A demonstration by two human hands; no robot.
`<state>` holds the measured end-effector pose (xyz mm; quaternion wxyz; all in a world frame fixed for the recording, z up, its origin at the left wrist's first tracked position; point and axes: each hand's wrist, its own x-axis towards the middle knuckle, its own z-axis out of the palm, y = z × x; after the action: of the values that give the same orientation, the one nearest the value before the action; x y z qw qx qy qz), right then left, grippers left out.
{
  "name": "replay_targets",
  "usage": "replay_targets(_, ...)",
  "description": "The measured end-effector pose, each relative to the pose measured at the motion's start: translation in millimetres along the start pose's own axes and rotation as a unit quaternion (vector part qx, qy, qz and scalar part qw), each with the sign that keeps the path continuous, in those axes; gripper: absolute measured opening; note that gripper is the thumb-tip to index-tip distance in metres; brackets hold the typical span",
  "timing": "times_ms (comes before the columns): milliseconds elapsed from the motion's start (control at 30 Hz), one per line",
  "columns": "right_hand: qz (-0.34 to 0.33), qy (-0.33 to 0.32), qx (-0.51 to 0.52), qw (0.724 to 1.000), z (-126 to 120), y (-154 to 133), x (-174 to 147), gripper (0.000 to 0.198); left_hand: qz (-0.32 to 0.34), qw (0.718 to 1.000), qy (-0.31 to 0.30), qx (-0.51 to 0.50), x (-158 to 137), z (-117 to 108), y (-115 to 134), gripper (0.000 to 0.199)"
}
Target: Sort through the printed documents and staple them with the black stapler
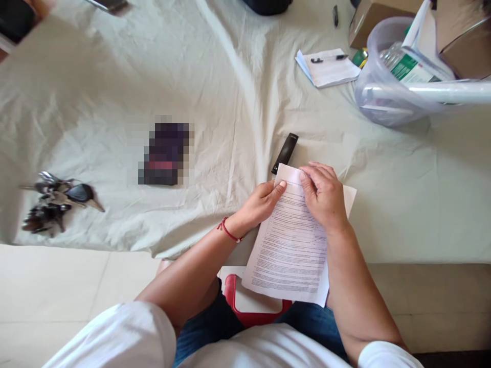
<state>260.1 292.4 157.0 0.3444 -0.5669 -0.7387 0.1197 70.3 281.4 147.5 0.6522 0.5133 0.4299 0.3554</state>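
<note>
With left fingers [264, 188] pinching the sheets [287, 248] at their upper left edge and right fingers [322, 170] curled tight on the top, the sheets, their lower end hanging past the worktop [215, 112] above the lap [207, 322], could skew if either grip loosens.

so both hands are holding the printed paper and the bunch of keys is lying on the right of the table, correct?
Wrong side: the head view shows the bunch of keys lying on the left of the table. The left hand and right hand are indeed holding the printed paper.
</note>
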Motion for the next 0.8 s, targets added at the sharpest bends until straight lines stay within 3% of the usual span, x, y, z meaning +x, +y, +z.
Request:
replay_targets(267,0.055,-0.051,0.074,0.994,-4.2,-1.4,15.8,0.029,-0.025,0.999,-0.017,-0.025,-0.8,-3.6,3.7,0.054)
replay_targets(533,0.01,-0.062,0.051,0.997,0.4,-10.3,15.6,0.031,0.042,0.99,0.128,0.036,4.7,-3.2,-3.0,0.048)
replay_targets(800,0.002,-0.068,0.03,0.997,0.6,-12.6,10.9,0.035,0.066,0.989,0.112,0.073,5.6,-1.4,-11.6,0.045)
